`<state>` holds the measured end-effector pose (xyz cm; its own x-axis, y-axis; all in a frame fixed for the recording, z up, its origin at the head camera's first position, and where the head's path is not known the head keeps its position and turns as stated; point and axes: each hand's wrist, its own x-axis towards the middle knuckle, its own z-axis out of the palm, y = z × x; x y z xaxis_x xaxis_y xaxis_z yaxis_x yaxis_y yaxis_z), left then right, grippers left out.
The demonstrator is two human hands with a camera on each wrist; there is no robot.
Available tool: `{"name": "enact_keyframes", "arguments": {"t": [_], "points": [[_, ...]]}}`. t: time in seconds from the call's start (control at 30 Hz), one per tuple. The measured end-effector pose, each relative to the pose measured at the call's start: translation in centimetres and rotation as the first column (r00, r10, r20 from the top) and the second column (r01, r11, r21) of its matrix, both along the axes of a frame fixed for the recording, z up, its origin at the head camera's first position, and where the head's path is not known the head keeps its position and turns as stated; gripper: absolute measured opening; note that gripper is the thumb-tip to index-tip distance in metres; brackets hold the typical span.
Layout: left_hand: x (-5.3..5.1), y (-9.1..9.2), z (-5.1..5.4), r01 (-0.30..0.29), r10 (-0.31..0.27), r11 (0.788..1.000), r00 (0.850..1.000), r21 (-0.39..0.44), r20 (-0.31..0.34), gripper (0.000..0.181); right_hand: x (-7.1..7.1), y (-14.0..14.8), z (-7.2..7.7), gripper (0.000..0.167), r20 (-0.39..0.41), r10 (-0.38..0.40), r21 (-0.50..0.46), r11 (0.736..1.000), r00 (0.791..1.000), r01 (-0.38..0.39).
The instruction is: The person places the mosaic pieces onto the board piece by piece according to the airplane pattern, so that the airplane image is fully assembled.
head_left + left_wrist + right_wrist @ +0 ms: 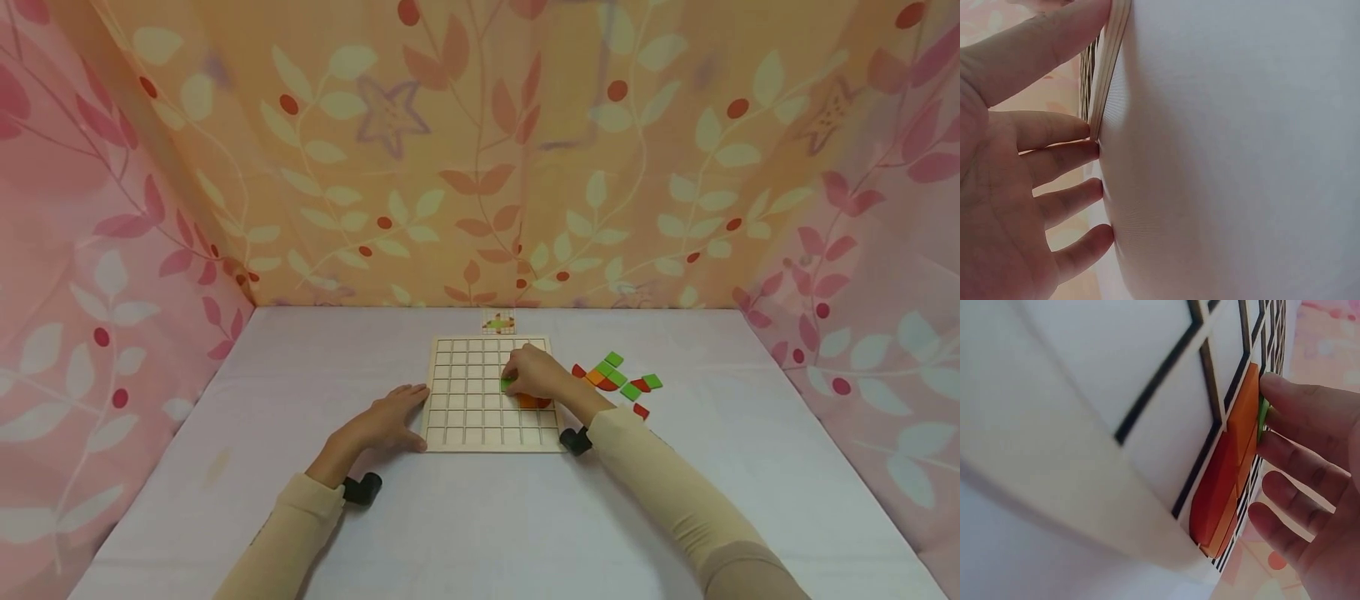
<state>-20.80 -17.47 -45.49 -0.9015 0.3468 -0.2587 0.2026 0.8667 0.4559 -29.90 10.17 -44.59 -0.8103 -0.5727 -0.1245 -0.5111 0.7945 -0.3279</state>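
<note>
A wooden grid board [453,400] lies on the white-covered table. My left hand [381,421] rests at its left side; in the left wrist view the thumb and straight fingers [1063,159] touch the board's edge. Over the right part of the grid, my right hand [542,375] pinches a green tile [506,385] between thumb and fingertips. Whether that tile is seated in a cell cannot be told. Next to it, orange tiles [1244,403] and red curved pieces [1213,481] sit in the grid, partly hidden by the right hand in the head view.
Right of the board lie several loose pieces: green tiles [652,381], an orange tile [595,377] and red pieces [641,412]. A small pattern card [498,322] lies behind the board. Floral cloth [480,167] encloses the table at the back and sides.
</note>
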Motion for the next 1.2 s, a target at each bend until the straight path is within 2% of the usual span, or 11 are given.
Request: {"name": "enact_keyframes", "arguments": {"t": [0.13,0.27,0.37,0.6,0.73,0.9,0.97,1.2], "points": [[-0.1,0.1,0.1,0.000,0.000,1.000,1.000,-0.001,-0.005,0.092,-0.2,0.2,0.0,0.024,0.001,0.005,-0.019,1.000,1.000,-0.005],[-0.2,0.1,0.0,-0.002,0.002,1.000,1.000,-0.002,-0.006,0.092,-0.4,0.8,0.2,0.023,-0.019,0.018,-0.079,0.997,1.000,-0.019],[-0.2,0.1,-0.1,0.001,-0.001,1.000,1.000,-0.005,-0.005,0.093,-0.5,1.6,1.0,0.021,-0.021,0.006,-0.129,0.992,1.000,-0.009],[-0.2,0.1,0.0,0.007,-0.007,1.000,1.000,-0.009,-0.010,0.093,-1.3,4.2,2.2,0.022,-0.013,-0.032,-0.146,0.989,0.999,0.030],[-0.1,0.1,0.0,0.004,-0.004,1.000,1.000,-0.008,-0.007,0.093,-1.6,6.0,2.5,0.024,-0.004,-0.063,-0.164,0.985,0.998,0.062],[0.0,0.1,0.0,0.008,-0.008,1.000,1.000,-0.010,-0.008,0.092,-1.9,8.2,2.8,0.027,0.030,-0.144,-0.160,0.976,0.989,0.147],[0.0,0.1,0.0,0.009,-0.009,1.000,1.000,-0.012,-0.010,0.092,-2.1,9.1,2.8,0.028,0.042,-0.178,-0.157,0.971,0.983,0.182],[-0.1,0.1,0.0,0.002,-0.002,1.000,1.000,-0.004,-0.006,0.092,-3.1,11.9,2.0,0.028,0.055,-0.223,-0.141,0.963,0.973,0.228]]}}
